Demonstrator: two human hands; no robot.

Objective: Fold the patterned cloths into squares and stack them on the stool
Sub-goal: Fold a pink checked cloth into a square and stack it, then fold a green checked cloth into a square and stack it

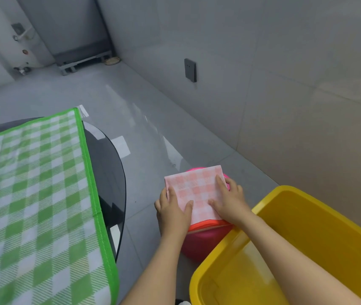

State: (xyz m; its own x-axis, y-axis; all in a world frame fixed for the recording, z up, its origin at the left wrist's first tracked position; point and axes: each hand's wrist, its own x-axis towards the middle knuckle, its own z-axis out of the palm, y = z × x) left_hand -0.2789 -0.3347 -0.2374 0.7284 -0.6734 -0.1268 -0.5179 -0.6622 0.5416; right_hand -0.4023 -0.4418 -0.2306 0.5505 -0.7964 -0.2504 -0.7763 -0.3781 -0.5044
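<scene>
Head view: we press the folded pink checked cloth [197, 192] onto the pink stool [203, 241], left hand [173, 211] and right hand [230, 202] flat, gripping nothing; next, probably fold the green checked cloth [36, 199].

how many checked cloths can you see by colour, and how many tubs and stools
pink checked cloth: 1, folded, on the stool, both hands on it
green checked cloth: 1, spread on the dark table
yellow tub: 1
pink stool: 1
total: 4
</scene>
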